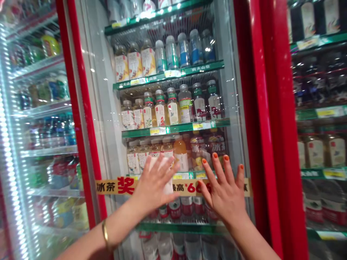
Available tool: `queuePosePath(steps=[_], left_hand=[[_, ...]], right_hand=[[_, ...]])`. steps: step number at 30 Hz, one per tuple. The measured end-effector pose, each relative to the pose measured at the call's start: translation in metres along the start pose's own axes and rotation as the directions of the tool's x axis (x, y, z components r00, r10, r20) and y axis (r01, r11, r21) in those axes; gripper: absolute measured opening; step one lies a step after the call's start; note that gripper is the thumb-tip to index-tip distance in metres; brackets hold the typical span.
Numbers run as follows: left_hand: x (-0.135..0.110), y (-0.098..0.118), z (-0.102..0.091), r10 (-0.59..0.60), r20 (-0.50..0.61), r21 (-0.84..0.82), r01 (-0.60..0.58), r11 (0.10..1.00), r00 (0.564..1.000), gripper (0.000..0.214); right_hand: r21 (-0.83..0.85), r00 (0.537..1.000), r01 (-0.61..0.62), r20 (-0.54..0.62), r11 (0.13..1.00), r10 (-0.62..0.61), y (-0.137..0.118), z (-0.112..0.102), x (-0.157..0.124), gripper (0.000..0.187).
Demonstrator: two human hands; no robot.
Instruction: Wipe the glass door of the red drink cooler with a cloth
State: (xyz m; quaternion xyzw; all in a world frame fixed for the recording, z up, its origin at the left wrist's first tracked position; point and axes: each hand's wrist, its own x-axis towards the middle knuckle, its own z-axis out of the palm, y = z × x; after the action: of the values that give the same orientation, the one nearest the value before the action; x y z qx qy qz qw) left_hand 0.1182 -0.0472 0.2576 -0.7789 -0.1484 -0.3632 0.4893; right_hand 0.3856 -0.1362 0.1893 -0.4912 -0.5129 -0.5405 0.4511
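My left hand point(153, 182) and right hand point(227, 193) are both released, palms forward and fingers fanned, in front of the glass door point(237, 151); whether the palms touch it, I cannot tell. A gold bangle point(105, 234) circles my left wrist. Both hands partly cover the printed strip point(112, 186) across the door, which stands directly before me. Behind the glass, drink bottles point(180, 153) line green-edged shelves point(179, 228). Red frames point(282, 144) flank the door, with more stocked shelves point(48, 150) beyond on either side.
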Motion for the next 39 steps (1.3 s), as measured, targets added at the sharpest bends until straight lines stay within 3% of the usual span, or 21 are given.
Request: queuePosePath(steps=[2, 3, 5, 8, 10, 13, 15, 16, 17, 19, 21, 23, 24, 25, 27, 30, 31, 33, 35, 37, 39], left_hand=[[-0.012, -0.014, -0.002, 0.163, 0.037, 0.004, -0.163, 0.987, 0.986, 0.097], [-0.015, -0.032, -0.004, 0.105, 0.041, -0.006, -0.105, 0.994, 0.994, 0.094], [-0.011, -0.077, -0.012, -0.236, 0.012, -0.046, 0.236, 0.971, 0.972, 0.09], [0.007, -0.108, -0.018, -0.62, -0.037, -0.125, 0.612, 0.781, 0.784, 0.088], [0.009, -0.082, -0.014, -0.582, -0.043, -0.126, 0.573, 0.809, 0.812, 0.092], [-0.013, -0.009, -0.001, -0.134, 0.07, -0.113, 0.141, 0.984, 0.989, 0.095], [-0.036, 0.016, 0.004, 0.179, 0.168, -0.152, -0.154, 0.976, 0.969, 0.084], [-0.046, 0.013, 0.005, 0.221, 0.196, -0.167, -0.19, 0.968, 0.955, 0.081], [-0.053, 0.002, 0.003, 0.178, 0.2, -0.167, -0.145, 0.975, 0.963, 0.08], [-0.059, -0.036, -0.003, -0.116, 0.155, -0.139, 0.138, 0.981, 0.981, 0.085], [-0.06, -0.069, -0.009, -0.459, 0.072, -0.113, 0.465, 0.878, 0.885, 0.088], [-0.063, -0.07, -0.008, -0.656, 0.026, -0.089, 0.656, 0.75, 0.754, 0.087], [-0.068, -0.058, -0.005, -0.665, 0.04, -0.075, 0.665, 0.743, 0.746, 0.089], [-0.075, -0.039, -0.001, -0.614, 0.083, -0.068, 0.619, 0.782, 0.785, 0.093], [-0.095, 0.004, 0.007, -0.366, 0.227, -0.107, 0.396, 0.912, 0.903, 0.1], [-0.117, 0.027, 0.008, -0.007, 0.349, -0.237, 0.096, 0.967, 0.937, 0.094], [-0.118, 0.018, 0.005, -0.017, 0.341, -0.237, 0.103, 0.966, 0.94, 0.092], [-0.108, -0.014, -0.003, -0.224, 0.277, -0.178, 0.279, 0.944, 0.934, 0.091], [-0.091, -0.043, -0.009, -0.529, 0.166, -0.123, 0.55, 0.826, 0.832, 0.088], [-0.081, -0.047, -0.008, -0.672, 0.099, -0.117, 0.68, 0.724, 0.734, 0.087], [-0.087, -0.024, -0.002, -0.604, 0.163, -0.137, 0.625, 0.769, 0.78, 0.092]], right_hand=[[0.009, 1.0, -0.011, -0.009, 1.0, 0.011, -0.001, 0.0, -0.002, 0.078], [0.011, 1.0, -0.013, -0.011, 1.0, 0.013, -0.001, -0.001, -0.003, 0.078], [0.011, 1.0, -0.006, -0.013, 1.0, 0.006, 0.0, -0.002, -0.004, 0.078], [0.0, 1.0, -0.006, -0.012, 1.0, 0.006, 0.001, -0.003, -0.005, 0.079], [-0.009, 1.0, -0.014, -0.001, 1.0, 0.014, 0.002, -0.003, -0.006, 0.081], [-0.007, 0.999, -0.017, 0.033, 1.0, 0.017, 0.002, -0.003, -0.008, 0.084], [-0.002, 0.998, -0.023, 0.051, 1.0, 0.023, 0.002, -0.003, -0.009, 0.085], [0.001, 0.998, -0.027, 0.058, 1.0, 0.027, 0.002, -0.003, -0.009, 0.086], [0.002, 0.998, -0.03, 0.063, 1.0, 0.029, 0.002, -0.003, -0.01, 0.086], [-0.002, 0.997, -0.03, 0.07, 1.0, 0.03, 0.002, -0.005, -0.009, 0.087], [-0.003, 0.996, -0.03, 0.083, 1.0, 0.031, 0.001, -0.007, -0.009, 0.086], [0.012, 0.995, -0.033, 0.095, 0.999, 0.032, 0.001, -0.01, -0.008, 0.086], [0.027, 0.994, -0.036, 0.104, 0.999, 0.033, 0.001, -0.011, -0.008, 0.085], [0.043, 0.992, -0.042, 0.12, 0.998, 0.037, 0.001, -0.012, -0.008, 0.084], [0.073, 0.991, -0.037, 0.13, 0.997, 0.027, 0.003, -0.013, -0.009, 0.08], [0.1, 0.994, 0.003, 0.112, 0.995, -0.014, 0.008, -0.012, -0.01, 0.077], [0.103, 0.994, 0.016, 0.108, 0.995, -0.027, 0.009, -0.011, -0.011, 0.078], [0.103, 0.992, 0.027, 0.12, 0.994, -0.04, 0.011, -0.01, -0.012, 0.079], [0.104, 0.991, 0.039, 0.124, 0.994, -0.052, 0.012, -0.011, -0.012, 0.078], [0.097, 0.99, 0.032, 0.134, 0.995, -0.044, 0.011, -0.012, -0.011, 0.077], [0.094, 0.989, 0.026, 0.141, 0.995, -0.04, 0.01, -0.013, -0.012, 0.078]])
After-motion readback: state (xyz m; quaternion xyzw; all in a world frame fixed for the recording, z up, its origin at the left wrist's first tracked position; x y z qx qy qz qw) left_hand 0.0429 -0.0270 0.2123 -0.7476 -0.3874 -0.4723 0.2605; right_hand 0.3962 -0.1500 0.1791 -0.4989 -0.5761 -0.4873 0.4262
